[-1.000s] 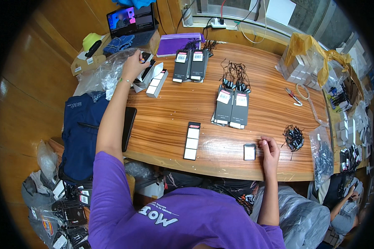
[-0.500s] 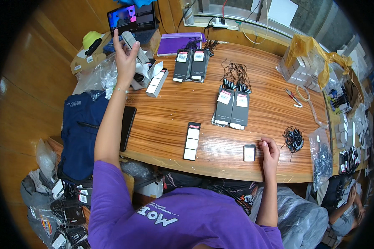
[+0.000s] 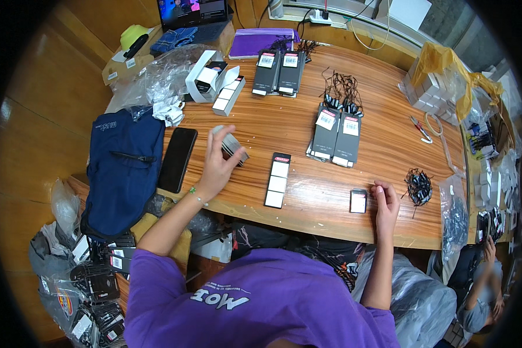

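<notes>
I now have the left hand (image 3: 216, 164) curled around a stack of cards (image 3: 232, 146), moved from above the white box (image 3: 194, 80) to between phone (image 3: 178, 160) and labelled strip (image 3: 278, 183), while the right hand (image 3: 387, 203) stays half-curled, empty, beside the small card (image 3: 358, 202).

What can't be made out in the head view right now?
All in the head view:
Stack of thin pieces: count unclear; left hand covers part.
Laptop screen: upper part cut off by the top edge.
Co-worker's hand: too small and blurred near the fisheye rim.
</notes>
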Available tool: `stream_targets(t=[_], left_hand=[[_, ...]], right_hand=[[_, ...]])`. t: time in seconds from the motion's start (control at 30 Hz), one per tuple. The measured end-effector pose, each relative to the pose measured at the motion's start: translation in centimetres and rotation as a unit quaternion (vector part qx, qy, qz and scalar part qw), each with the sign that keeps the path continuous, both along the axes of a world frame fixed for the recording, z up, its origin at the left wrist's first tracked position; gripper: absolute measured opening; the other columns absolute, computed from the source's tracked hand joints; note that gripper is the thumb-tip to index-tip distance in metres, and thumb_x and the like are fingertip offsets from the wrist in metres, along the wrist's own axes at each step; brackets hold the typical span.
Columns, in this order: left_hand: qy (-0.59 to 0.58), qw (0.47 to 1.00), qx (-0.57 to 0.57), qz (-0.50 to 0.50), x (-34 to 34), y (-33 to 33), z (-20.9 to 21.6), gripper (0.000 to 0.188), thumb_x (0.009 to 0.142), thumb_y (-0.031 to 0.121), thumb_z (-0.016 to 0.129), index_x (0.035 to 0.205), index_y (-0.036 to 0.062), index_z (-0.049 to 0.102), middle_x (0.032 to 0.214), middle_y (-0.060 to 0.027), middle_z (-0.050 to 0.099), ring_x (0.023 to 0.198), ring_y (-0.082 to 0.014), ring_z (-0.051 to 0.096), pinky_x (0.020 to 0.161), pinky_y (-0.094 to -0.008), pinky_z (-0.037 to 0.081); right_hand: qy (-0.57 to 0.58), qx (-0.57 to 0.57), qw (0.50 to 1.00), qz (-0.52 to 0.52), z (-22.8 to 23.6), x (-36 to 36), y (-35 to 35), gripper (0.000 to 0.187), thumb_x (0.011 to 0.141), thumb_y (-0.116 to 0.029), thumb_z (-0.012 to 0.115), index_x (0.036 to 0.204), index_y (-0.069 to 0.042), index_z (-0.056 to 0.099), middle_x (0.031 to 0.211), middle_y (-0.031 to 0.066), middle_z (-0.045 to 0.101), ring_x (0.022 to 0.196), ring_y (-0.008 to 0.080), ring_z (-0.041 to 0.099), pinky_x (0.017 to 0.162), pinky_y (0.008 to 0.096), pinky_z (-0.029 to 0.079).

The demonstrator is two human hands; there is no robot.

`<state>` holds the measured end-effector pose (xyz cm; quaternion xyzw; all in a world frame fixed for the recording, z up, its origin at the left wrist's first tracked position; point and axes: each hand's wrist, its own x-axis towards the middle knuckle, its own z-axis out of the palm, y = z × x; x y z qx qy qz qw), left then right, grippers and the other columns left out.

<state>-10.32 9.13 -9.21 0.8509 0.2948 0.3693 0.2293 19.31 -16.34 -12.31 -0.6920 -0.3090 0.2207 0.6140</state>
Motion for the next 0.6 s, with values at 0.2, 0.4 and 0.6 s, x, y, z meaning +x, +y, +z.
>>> stream_targets(t=[0.2, 0.4, 0.6], left_hand=[[-0.071, 0.996, 0.000, -0.057, 0.5, 0.6, -1.4, 0.065, 0.068, 0.002, 0.073, 0.122, 0.0070, 0.036, 0.110, -0.0105, 0.050, 0.104, -0.0215, 0.050, 0.089, -0.0325, 0.041], [-0.181, 0.963, -0.188, -0.064, 0.7, -0.2, -0.8, 0.091, 0.068, 0.001, 0.074, 0.137, 0.0098, 0.015, 0.104, -0.0092, 0.052, 0.097, -0.0165, 0.052, 0.084, -0.0282, 0.045], [-0.084, 0.973, -0.131, -0.169, 1.0, -5.4, 2.2, 0.095, 0.065, 0.002, 0.075, 0.138, 0.0079, 0.014, 0.108, -0.0133, 0.053, 0.097, -0.0214, 0.054, 0.085, -0.0328, 0.045]], right_hand=[[-0.028, -0.008, 1.000, 0.005, -0.3, 0.1, -0.2, 0.018, 0.089, -0.011, 0.051, 0.098, 0.003, 0.058, 0.085, 0.0059, 0.059, 0.080, 0.0115, 0.054, 0.074, 0.0237, 0.043], [-0.001, 0.082, 0.994, -0.070, 0.7, -0.5, -0.6, 0.015, 0.089, -0.010, 0.052, 0.096, 0.001, 0.058, 0.086, 0.0054, 0.057, 0.080, 0.0113, 0.052, 0.073, 0.0242, 0.042], [-0.306, 0.112, 0.945, -0.010, 4.1, -8.7, -0.7, 0.008, 0.080, -0.003, 0.055, 0.085, 0.003, 0.055, 0.079, 0.0132, 0.056, 0.076, 0.0243, 0.054, 0.072, 0.0316, 0.043]])
